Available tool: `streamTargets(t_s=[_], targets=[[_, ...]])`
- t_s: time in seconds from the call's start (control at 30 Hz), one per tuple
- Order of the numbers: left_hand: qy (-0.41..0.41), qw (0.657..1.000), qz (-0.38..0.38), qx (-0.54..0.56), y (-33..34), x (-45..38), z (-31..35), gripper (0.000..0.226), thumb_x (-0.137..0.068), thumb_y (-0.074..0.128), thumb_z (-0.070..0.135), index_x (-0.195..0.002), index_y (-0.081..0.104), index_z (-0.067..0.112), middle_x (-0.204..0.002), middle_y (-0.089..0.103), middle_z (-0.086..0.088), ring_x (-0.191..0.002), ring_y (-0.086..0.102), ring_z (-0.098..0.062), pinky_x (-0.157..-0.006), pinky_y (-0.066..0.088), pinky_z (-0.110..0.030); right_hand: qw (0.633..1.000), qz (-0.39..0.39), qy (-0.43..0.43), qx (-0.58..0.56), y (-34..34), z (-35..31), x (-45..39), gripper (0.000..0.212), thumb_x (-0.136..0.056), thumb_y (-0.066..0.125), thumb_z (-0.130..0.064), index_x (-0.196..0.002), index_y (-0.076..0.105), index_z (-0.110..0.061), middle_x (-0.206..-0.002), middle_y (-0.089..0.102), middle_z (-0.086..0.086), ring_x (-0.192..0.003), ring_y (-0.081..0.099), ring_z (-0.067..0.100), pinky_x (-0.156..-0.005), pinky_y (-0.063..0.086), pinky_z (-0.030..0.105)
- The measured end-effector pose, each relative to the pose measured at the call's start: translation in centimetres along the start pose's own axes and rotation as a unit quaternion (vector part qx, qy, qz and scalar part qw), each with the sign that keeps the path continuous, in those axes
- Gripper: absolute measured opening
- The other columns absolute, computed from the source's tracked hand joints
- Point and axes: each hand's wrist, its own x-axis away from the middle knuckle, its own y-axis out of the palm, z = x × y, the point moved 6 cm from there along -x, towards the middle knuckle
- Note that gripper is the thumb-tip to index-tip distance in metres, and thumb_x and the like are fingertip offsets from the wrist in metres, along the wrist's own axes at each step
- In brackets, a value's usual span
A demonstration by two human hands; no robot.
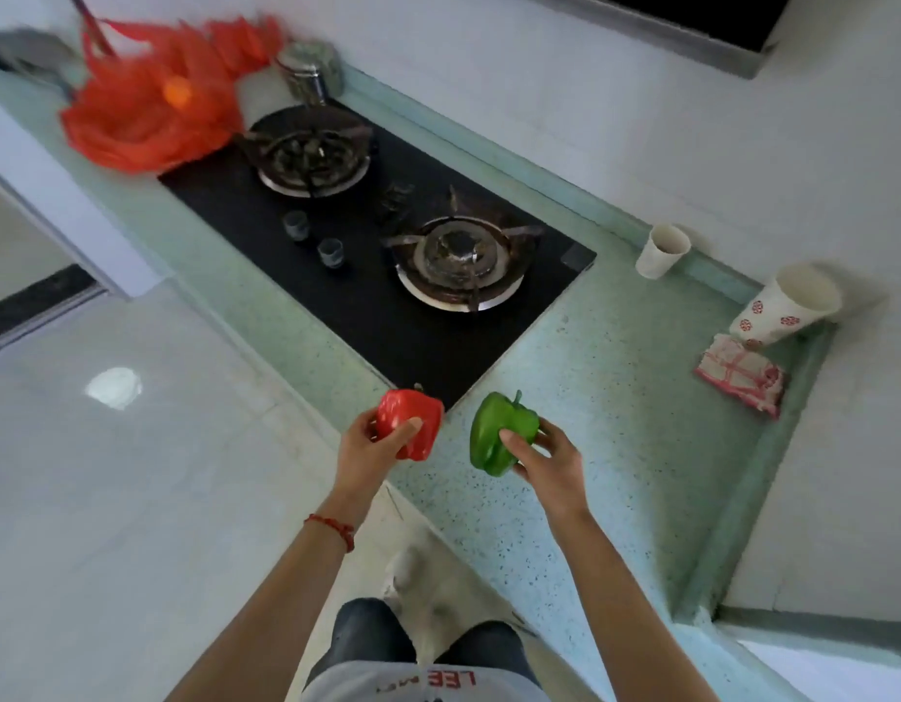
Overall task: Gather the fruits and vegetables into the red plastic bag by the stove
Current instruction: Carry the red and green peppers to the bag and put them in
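Red pepper [412, 429] was gripped in left hand [372, 445], fingers curled round it, above the counter's near edge. Green pepper [500, 432] was held likewise in right hand [544, 461], just beside. Red plastic bag [149, 106] lay open, well apart, beyond the black stove [367, 296]; an orange fruit [178, 91] showed inside.

Single head view, high, facing forward-down over counter [615, 397] corner.

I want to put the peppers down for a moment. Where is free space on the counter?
Bare counter lies between the stove, the checked cloth and the two paper cups. Crowded: the far corner around the red bag and metal canister.
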Motion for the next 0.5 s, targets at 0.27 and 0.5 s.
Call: streamTargets(t_s=[0.27,0.5], targets=[[-0.023,0.981,0.148,0.124,-10.7,4.3,-3.4,0.058,-0.075,0.073,0.022,-0.124,0.048,0.005,-0.116,0.057,-0.015,-0.102,0.06,-0.029,-0.078,0.055,-0.036,0.985,-0.161,-0.005,0.057,10.2,0.5,1.9,0.051,-0.073,0.075,-0.019,-0.12,0.054,-0.013,-0.114,0.058,0.006,-0.104,0.059,0.021,-0.075,0.054,0.028],[-0.028,0.947,0.256,0.193,-19.7,7.9,-6.2,0.057,-0.077,0.071,0.024,-0.125,0.047,0.005,-0.115,0.057,-0.014,-0.099,0.06,-0.025,-0.072,0.054,-0.028,0.955,-0.28,-0.002,0.101,20.1,1.8,5.3,0.049,-0.073,0.075,-0.014,-0.118,0.055,-0.01,-0.114,0.06,0.01,-0.096,0.062,0.019,-0.075,0.056,0.031]])
